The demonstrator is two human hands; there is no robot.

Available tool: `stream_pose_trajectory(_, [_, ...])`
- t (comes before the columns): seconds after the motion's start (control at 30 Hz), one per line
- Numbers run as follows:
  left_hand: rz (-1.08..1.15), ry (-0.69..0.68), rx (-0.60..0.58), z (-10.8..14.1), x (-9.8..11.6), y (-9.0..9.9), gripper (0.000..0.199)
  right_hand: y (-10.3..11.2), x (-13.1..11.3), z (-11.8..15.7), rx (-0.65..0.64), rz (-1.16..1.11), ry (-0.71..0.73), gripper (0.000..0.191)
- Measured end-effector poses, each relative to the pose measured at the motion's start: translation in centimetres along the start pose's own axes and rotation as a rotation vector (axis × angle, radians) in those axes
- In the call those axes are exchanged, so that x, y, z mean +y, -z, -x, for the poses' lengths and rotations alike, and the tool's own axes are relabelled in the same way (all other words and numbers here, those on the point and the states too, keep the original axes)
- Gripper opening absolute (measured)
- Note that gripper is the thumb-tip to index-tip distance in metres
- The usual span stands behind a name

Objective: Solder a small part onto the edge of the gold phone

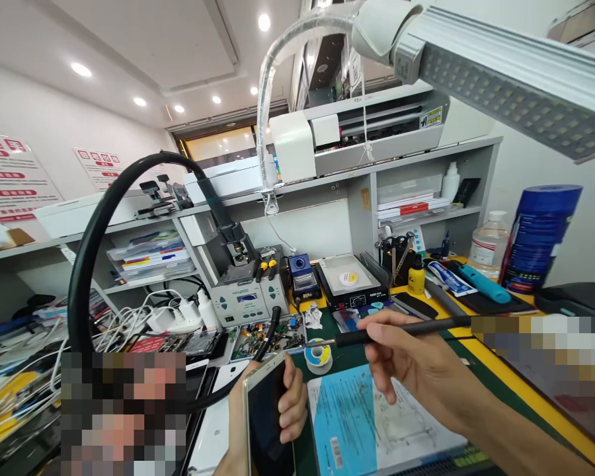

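My left hand (292, 404) is closed around a smartphone (268, 423) with a gold edge and a dark screen, tilted upright near the bottom of the view. Held like a pen in my right hand (409, 360) is a soldering iron (352, 338) with a black handle. Its thin metal tip points left, above the phone's top edge and apart from it. Behind the tip stands a spool of solder wire (318, 357). Under my right hand lies a blue and white printed sheet (347, 416) on the green mat.
A tray of small circuit parts (287, 337) sits behind the phone, beside a hot-air station (248, 301) with a thick black hose (79, 277). Farther right are a blue soldering station (302, 274) and a hot plate (352, 281). A lamp (515, 79) hangs overhead. White cables (123, 324) crowd the left.
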State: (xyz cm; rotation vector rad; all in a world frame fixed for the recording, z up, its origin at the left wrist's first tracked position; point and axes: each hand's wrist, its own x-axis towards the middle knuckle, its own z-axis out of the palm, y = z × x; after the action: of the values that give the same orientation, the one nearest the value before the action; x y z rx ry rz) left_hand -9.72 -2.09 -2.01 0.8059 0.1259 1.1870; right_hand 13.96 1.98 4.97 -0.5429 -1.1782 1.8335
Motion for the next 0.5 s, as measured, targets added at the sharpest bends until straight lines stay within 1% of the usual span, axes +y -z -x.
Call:
stream_pose_trajectory(0.1, [-0.002,0.000,0.074,0.3,-0.3,-1.1,0.033,-0.3,0.3,0.3,-0.034,0.046,0.018,0.024])
stream_pose_trajectory(0.17, [-0.008,0.012,0.115,0.5,-0.4,-1.5,0.030,-0.4,0.5,0.7,-0.050,0.115,0.044,0.023])
stream_pose_trajectory(0.37, [-0.013,0.044,0.219,1.1,-0.5,-2.7,0.023,-0.6,1.3,1.7,0.017,0.425,0.197,0.017])
stream_pose_trajectory(0.43, [0.001,0.037,0.261,1.0,-0.6,-3.2,0.022,-0.5,1.5,1.8,0.021,0.483,0.242,0.013])
stream_pose_trajectory(0.5, [0.006,0.014,0.328,1.0,-0.7,-3.7,0.024,-0.4,1.7,1.8,0.028,0.503,0.250,0.011])
